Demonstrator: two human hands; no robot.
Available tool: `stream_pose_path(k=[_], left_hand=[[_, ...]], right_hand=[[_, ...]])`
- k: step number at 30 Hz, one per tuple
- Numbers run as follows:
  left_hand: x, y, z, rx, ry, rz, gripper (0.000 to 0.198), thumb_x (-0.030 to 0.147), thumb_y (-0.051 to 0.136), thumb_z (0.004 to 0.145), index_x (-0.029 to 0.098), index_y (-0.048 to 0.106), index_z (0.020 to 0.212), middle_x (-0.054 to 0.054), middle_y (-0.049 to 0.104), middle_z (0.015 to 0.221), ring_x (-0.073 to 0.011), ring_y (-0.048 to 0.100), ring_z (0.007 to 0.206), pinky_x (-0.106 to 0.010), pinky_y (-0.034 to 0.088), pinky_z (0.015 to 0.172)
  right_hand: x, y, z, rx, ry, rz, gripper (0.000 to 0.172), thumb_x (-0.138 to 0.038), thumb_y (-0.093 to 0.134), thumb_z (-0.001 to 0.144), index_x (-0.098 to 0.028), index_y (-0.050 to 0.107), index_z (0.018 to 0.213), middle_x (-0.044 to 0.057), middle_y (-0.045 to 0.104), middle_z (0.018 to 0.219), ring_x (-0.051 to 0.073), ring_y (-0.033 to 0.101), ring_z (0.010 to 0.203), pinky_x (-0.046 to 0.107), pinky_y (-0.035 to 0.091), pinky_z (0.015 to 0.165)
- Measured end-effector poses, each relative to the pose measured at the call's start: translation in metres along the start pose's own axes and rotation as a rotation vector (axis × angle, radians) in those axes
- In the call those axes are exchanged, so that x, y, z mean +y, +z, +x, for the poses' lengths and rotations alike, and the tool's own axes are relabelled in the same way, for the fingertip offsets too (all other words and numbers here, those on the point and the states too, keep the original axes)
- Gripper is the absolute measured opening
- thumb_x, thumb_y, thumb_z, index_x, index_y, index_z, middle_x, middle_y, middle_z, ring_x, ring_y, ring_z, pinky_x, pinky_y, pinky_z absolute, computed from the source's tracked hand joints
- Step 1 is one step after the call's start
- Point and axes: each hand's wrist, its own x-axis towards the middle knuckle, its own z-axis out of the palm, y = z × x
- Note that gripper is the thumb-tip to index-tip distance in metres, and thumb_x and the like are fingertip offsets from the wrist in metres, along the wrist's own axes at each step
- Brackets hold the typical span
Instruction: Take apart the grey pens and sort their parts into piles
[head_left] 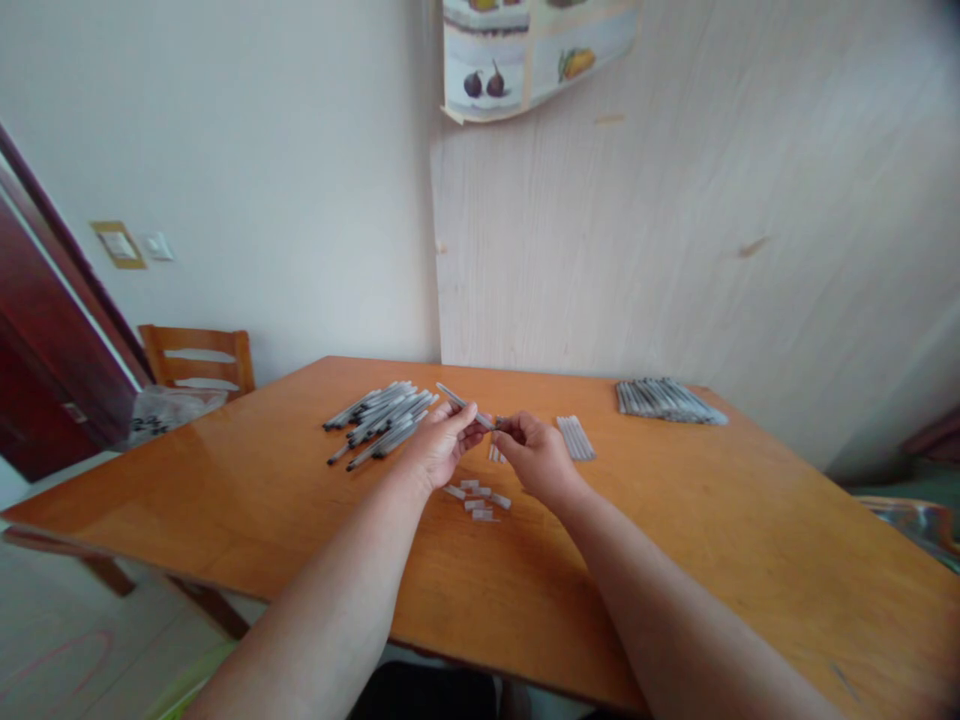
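Head view: above the middle of the table (675, 540), the left hand (441, 442) has its grip closed around a grey pen (459, 403), which slants toward the far left. The right hand (537, 452) pinches its grip shut on that pen's right end. Small caps (480, 497) lie just nearer than both hands; a pile of pens (382, 418) lies left.

Head-worn camera looks forward and down across the table (675, 540) toward the wall (675, 220)

Both hands, left hand (442, 440) and right hand (534, 452), pinch one grey pen (463, 407), seemingly, above the table (247, 490).
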Motion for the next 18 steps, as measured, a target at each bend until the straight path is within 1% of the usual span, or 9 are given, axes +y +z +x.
stream_pose_path(k=[3,5,7,10,13,15,18], left_hand=[[-0.0013,-0.0001,0.0003,-0.007,0.010,-0.006,0.022,0.029,0.072,0.077,0.015,0.056,0.082,-0.005,0.070,0.082,-0.0120,0.065,0.074,-0.022,0.049,0.068],[-0.0021,0.0001,0.0001,0.001,0.015,0.001,0.023,0.030,0.073,0.076,0.015,0.056,0.082,-0.005,0.070,0.081,-0.0120,0.065,0.073,-0.022,0.049,0.067],[-0.0029,0.0007,-0.0003,0.015,0.016,0.013,0.024,0.030,0.073,0.075,0.015,0.055,0.081,-0.006,0.070,0.081,-0.0123,0.065,0.072,-0.022,0.049,0.066],[-0.0045,0.0015,-0.0004,0.023,0.012,0.025,0.026,0.032,0.074,0.074,0.016,0.055,0.081,-0.006,0.070,0.080,-0.0128,0.065,0.071,-0.023,0.049,0.066],[-0.0063,0.0013,0.0002,0.010,0.011,0.023,0.027,0.033,0.074,0.074,0.016,0.056,0.083,-0.005,0.070,0.081,-0.0125,0.065,0.070,-0.023,0.048,0.065],[-0.0073,0.0008,0.0008,0.005,0.011,0.020,0.027,0.033,0.074,0.074,0.016,0.056,0.084,-0.006,0.070,0.082,-0.0127,0.065,0.071,-0.023,0.048,0.066],[-0.0077,0.0007,0.0011,0.017,0.015,0.027,0.027,0.033,0.074,0.074,0.016,0.056,0.085,-0.006,0.070,0.083,-0.0132,0.066,0.072,-0.024,0.048,0.066]], right_hand=[[-0.0023,-0.0035,0.0008,-0.079,0.051,0.033,0.033,-0.042,0.046,0.088,-0.017,0.061,0.072,0.001,0.061,0.062,0.011,0.053,0.056,0.022,0.038,0.051],[-0.0029,-0.0054,0.0013,-0.149,0.072,0.034,0.038,-0.041,0.042,0.090,-0.016,0.061,0.068,0.002,0.061,0.060,0.011,0.054,0.055,0.023,0.039,0.051],[-0.0024,-0.0059,0.0017,-0.166,0.074,0.017,0.034,-0.039,0.046,0.088,-0.016,0.062,0.070,0.002,0.061,0.061,0.011,0.053,0.054,0.023,0.039,0.051],[0.0003,-0.0045,0.0018,-0.103,0.058,-0.001,0.021,-0.036,0.056,0.082,-0.017,0.061,0.076,0.000,0.060,0.062,0.011,0.052,0.055,0.022,0.037,0.050],[0.0026,-0.0028,0.0013,-0.060,0.052,0.010,0.020,-0.037,0.061,0.078,-0.018,0.059,0.079,-0.001,0.060,0.064,0.011,0.052,0.056,0.022,0.036,0.049],[0.0024,-0.0025,0.0007,-0.096,0.069,0.035,0.022,-0.040,0.058,0.081,-0.018,0.058,0.079,0.000,0.062,0.065,0.011,0.054,0.056,0.022,0.038,0.049],[-0.0008,-0.0036,-0.0002,-0.184,0.117,0.076,0.028,-0.040,0.049,0.087,-0.017,0.057,0.075,0.002,0.063,0.065,0.011,0.055,0.054,0.022,0.040,0.049]])
